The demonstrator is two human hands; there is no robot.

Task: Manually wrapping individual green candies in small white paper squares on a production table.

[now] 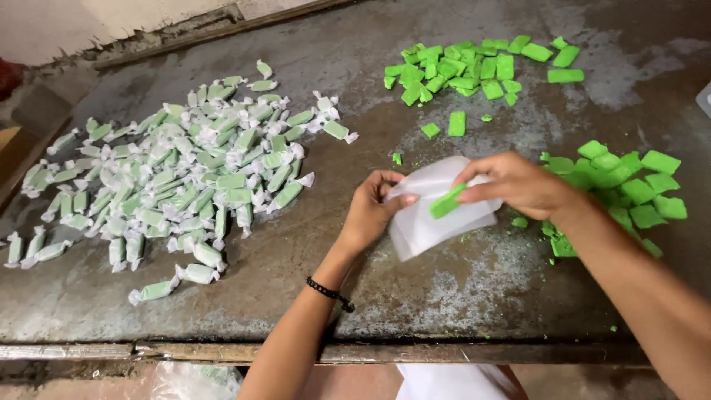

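Green candy bar point(447, 201), pinched in the right hand point(518, 185), laid slantwise on the stack of white wrapper sheets point(433, 215), likely so a sheet can fold around it. Stack gripped at its near-left edge by the left hand point(370, 211), thumb on top, fingers closed on the paper, held just above the worn grey surface point(444, 296). Black bracelet point(329, 292) on the left wrist. Just right of the right wrist, a pile of bare green pieces point(629, 185), within easy reach. Further left, well apart, a wide heap of wrapped candies point(185, 170) with twisted white ends, kept clear of the unwrapped stock. At the far edge, another scatter of cut green pieces point(474, 70), with crumbs between.
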